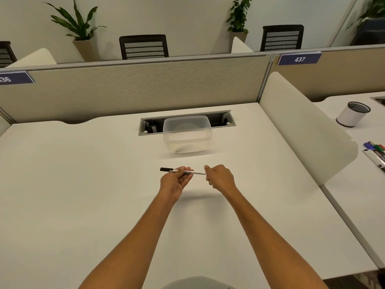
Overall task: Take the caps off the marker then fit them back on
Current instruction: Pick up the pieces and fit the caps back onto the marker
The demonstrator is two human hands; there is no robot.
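A slim white marker (pixel 196 173) with black print lies level in the air above the white desk (pixel 83 184), held between both hands. My left hand (pixel 174 182) grips the barrel near its left end, where a black cap (pixel 166 169) sticks out past the fingers. My right hand (pixel 219 178) is closed around the marker's right end. Whatever is on that end is hidden inside the fist.
A clear plastic tub (pixel 187 133) stands just beyond my hands, in front of a cable slot (pixel 145 127). A white divider (pixel 302 126) borders the desk on the right. On the neighbouring desk are several markers (pixel 376 152) and a white cup (pixel 352 114).
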